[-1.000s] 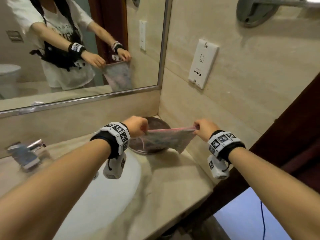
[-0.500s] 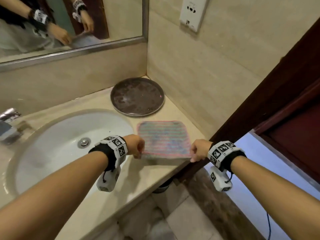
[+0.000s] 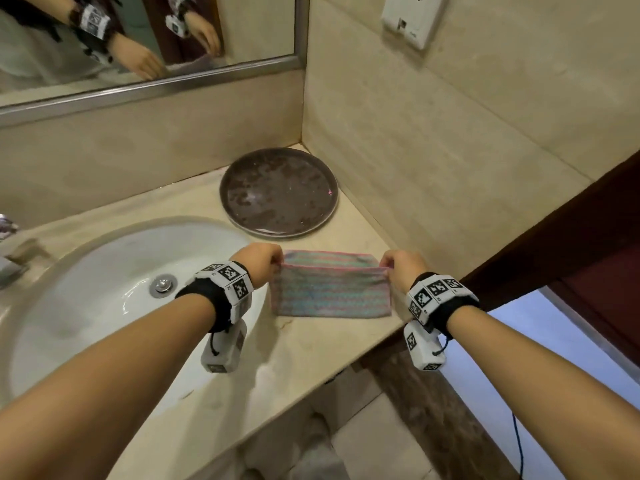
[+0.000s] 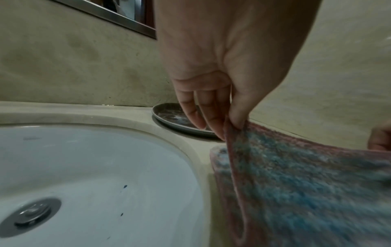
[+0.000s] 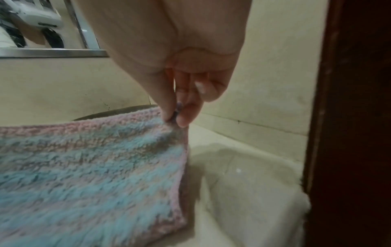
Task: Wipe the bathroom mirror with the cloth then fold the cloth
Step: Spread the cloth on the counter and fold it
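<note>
A pink-and-blue striped cloth lies on the beige counter to the right of the sink, its near half lifted and doubled toward the far edge. My left hand pinches its left corner between thumb and fingers. My right hand pinches the right corner the same way. The upper layer hangs a little above the lower one in both wrist views. The mirror runs along the wall at the upper left and reflects both hands.
A round dark plate sits in the counter corner just beyond the cloth. The white basin with a metal drain lies to the left. A wall socket is above, a dark wooden door frame to the right.
The cloth went from held up stretched in the air to flat on the counter; now both hands have carried its near edge up and over toward the far edge.
</note>
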Demonstrator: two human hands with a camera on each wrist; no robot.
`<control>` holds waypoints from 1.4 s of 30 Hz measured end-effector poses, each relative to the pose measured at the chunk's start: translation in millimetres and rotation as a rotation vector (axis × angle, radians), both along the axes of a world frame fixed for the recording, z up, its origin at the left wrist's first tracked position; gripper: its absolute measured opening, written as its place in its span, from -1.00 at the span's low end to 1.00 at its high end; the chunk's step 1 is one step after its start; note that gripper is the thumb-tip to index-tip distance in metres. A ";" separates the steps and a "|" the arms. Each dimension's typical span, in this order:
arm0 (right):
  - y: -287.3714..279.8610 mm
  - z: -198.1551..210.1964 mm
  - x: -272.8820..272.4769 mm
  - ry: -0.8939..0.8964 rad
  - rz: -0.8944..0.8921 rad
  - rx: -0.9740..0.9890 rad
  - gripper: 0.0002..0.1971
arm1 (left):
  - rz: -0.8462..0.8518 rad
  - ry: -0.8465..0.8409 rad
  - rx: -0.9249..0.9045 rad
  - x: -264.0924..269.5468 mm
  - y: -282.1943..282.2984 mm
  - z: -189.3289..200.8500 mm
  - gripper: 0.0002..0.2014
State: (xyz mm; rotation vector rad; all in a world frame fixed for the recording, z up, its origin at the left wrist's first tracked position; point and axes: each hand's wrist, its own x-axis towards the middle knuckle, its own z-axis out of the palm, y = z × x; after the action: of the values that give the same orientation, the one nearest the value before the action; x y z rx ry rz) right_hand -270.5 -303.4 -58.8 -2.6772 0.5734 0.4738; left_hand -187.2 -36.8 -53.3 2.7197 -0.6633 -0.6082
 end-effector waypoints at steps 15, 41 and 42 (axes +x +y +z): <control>-13.6 -36.1 47.9 -0.096 -0.112 -0.010 -0.82 | 0.330 -0.014 -0.056 46.8 -19.9 -39.9 -0.85; -9.6 -39.6 -43.7 -0.019 -0.300 0.155 -0.79 | -0.326 0.056 -0.040 -57.1 -146.9 -20.5 -0.66; -11.2 -40.0 -42.9 -0.034 -0.314 0.160 -0.78 | -0.338 0.059 -0.048 -59.3 -150.5 -23.4 -0.68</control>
State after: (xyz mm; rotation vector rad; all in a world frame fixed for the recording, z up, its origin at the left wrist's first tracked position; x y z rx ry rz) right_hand -313.4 -314.6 -98.8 -2.3822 0.8878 0.3673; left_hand -246.5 -187.3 -76.7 2.5522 -1.1189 -0.7334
